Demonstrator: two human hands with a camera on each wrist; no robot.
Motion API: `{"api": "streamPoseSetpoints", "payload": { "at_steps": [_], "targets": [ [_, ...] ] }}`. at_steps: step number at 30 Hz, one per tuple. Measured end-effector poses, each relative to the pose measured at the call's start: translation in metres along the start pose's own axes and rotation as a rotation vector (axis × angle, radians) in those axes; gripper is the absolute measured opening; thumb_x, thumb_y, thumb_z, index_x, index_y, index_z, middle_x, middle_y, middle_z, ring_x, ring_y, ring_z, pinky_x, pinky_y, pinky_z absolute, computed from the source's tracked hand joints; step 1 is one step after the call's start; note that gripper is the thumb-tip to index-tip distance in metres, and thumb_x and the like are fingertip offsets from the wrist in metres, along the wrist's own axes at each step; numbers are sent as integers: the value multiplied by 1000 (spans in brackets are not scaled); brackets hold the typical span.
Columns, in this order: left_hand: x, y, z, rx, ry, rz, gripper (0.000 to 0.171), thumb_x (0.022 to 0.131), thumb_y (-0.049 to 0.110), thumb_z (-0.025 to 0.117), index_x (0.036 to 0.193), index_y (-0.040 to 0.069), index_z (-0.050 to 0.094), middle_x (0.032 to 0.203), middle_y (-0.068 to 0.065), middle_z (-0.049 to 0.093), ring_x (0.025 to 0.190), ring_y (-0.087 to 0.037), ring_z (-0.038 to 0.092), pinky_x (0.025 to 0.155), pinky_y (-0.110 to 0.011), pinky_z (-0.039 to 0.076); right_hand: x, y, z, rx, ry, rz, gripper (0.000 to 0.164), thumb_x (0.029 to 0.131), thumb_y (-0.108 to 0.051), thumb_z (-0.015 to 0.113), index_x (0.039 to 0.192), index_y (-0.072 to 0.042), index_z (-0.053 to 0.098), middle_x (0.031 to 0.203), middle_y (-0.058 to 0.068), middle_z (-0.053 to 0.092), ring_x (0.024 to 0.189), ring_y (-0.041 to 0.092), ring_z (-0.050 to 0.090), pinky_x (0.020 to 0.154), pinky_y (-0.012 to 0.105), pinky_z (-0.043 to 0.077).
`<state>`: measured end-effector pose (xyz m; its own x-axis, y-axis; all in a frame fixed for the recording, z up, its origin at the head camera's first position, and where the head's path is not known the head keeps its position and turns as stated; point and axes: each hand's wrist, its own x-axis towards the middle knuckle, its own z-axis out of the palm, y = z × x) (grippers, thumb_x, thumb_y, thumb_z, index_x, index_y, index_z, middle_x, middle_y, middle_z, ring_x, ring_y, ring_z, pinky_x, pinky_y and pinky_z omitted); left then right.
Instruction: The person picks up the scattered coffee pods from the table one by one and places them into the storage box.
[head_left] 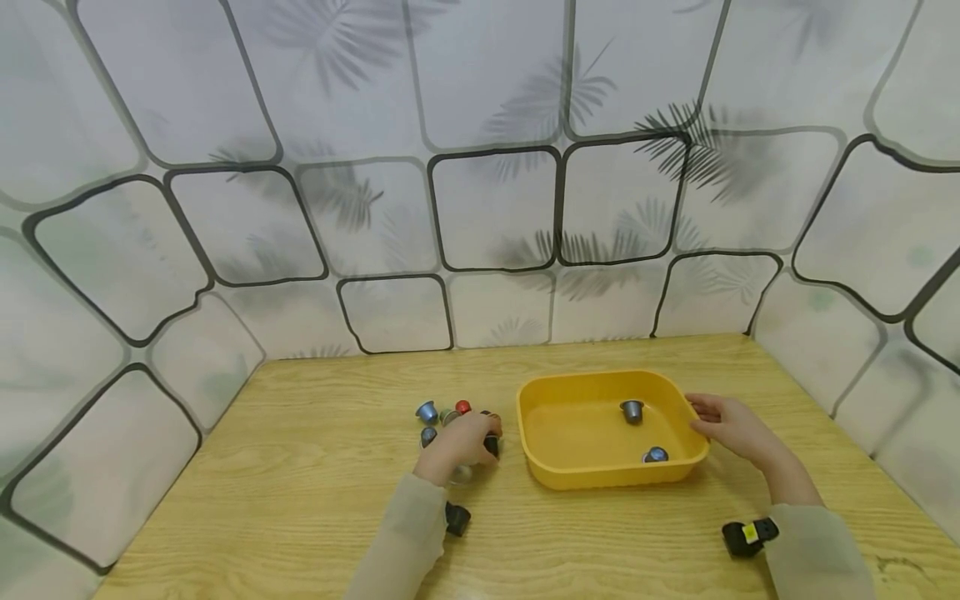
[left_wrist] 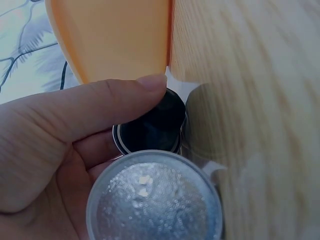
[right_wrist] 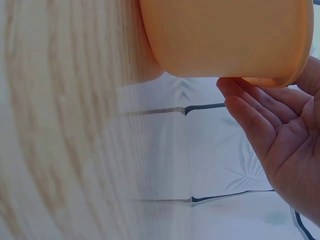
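Note:
My left hand (head_left: 459, 442) pinches a black coffee capsule (head_left: 491, 444) just left of the yellow plastic tray (head_left: 573, 481). In the left wrist view the thumb lies across the black capsule, and a capsule with a silver foil lid (left_wrist: 155, 200) sits close in front of it. Around that hand are a light blue capsule (head_left: 427, 412), a red one (head_left: 462, 407) and a dark blue one (head_left: 428, 435); others are partly hidden. At the tray's right side, my right hand (head_left: 731, 425) holds the rim, fingers outside. Inside the tray lie a grey capsule (head_left: 632, 412) and a blue capsule (head_left: 656, 454).
The wood-grain table (head_left: 300, 483) carries everything. A patterned white fabric wall (head_left: 495, 208) rises behind the table and along both sides. Each wrist wears a small black camera, the right camera (head_left: 748, 537) having a yellow mark.

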<state>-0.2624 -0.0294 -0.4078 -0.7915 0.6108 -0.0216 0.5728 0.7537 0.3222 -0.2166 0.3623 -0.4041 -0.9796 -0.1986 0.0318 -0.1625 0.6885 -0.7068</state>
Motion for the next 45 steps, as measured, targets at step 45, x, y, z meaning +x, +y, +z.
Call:
{"api": "streamPoseSetpoints", "payload": {
  "at_steps": [45],
  "targets": [
    [-17, 18, -38, -122, 132, 92, 33, 77, 12, 69, 108, 5, 61, 101, -6, 61, 86, -15, 57, 72, -26, 47, -1, -3, 1, -7, 8, -20, 51, 89, -10, 52, 126, 19, 32, 122, 37, 38, 107, 47, 43, 82, 48, 42]
  ]
}}
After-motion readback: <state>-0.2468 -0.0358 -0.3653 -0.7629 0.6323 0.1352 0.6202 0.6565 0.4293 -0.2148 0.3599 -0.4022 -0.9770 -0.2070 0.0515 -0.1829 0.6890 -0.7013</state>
